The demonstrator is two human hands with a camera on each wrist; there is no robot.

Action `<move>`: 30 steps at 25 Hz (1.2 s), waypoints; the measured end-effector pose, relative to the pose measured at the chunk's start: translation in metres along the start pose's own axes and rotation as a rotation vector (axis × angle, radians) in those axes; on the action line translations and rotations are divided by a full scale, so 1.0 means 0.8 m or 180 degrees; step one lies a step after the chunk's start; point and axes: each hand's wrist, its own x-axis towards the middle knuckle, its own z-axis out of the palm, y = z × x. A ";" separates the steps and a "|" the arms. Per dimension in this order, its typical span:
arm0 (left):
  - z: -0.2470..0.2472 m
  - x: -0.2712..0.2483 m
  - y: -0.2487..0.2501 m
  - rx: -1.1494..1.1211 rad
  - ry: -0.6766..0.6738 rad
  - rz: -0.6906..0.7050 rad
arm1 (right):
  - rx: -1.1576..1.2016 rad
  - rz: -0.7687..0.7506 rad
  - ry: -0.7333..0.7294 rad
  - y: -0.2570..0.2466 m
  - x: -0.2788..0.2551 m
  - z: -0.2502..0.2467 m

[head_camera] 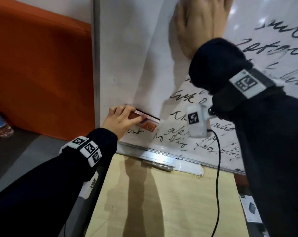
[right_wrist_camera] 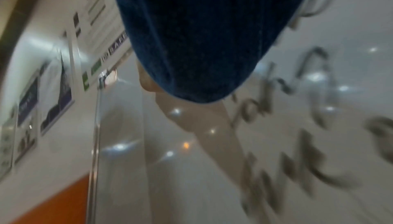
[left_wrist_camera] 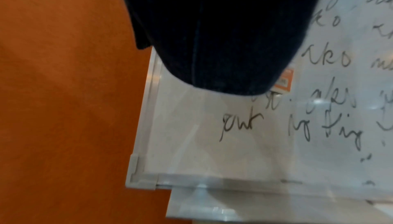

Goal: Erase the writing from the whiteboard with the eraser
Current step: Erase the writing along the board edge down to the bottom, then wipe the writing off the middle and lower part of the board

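The whiteboard (head_camera: pixel 127 48) stands upright, wiped clean in its upper left, with black handwriting (head_camera: pixel 184 98) across its right and lower parts. My left hand (head_camera: pixel 120 119) grips the eraser (head_camera: pixel 147 123), an orange-and-white block with dark felt, pressed flat on the board near the lower left. My right hand (head_camera: pixel 203 19) lies flat on the board high up, fingers spread and straight. In the left wrist view a dark sleeve hides the hand; only a corner of the eraser (left_wrist_camera: pixel 285 83) shows above the writing (left_wrist_camera: pixel 240 126). The right wrist view is blurred, showing whiteboard (right_wrist_camera: pixel 191 185).
An orange panel (head_camera: pixel 42 74) flanks the board's left frame (head_camera: pixel 97 65). A metal tray rail (head_camera: pixel 155 155) runs under the board, with a light wooden panel (head_camera: pixel 161 194) below. A water bottle (head_camera: pixel 0 124) lies at far left. A black cable (head_camera: pixel 218 168) hangs from my right wrist.
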 end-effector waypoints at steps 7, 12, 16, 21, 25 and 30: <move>0.010 -0.011 0.015 -0.0056 -0.0325 -0.0142 | -0.0499 -0.0294 0.0034 -0.034 -0.084 0.041; -0.003 0.010 0.016 -0.0199 0.0031 -0.0314 | -0.0446 -0.0362 0.0205 -0.036 -0.120 0.049; 0.006 0.003 0.016 -0.0181 -0.0188 -0.0067 | -0.0243 -0.0456 0.0286 -0.036 -0.163 0.065; 0.005 -0.015 0.023 -0.0314 -0.0618 -0.0299 | 0.0037 -0.1303 -0.0193 -0.052 -0.225 0.101; -0.017 0.026 0.001 -0.0762 -0.0264 -0.0836 | -0.0012 -0.1079 -0.0479 -0.075 -0.260 0.142; -0.023 0.012 -0.017 -0.1043 -0.0391 -0.1047 | -0.0035 -0.1390 0.0046 -0.078 -0.245 0.164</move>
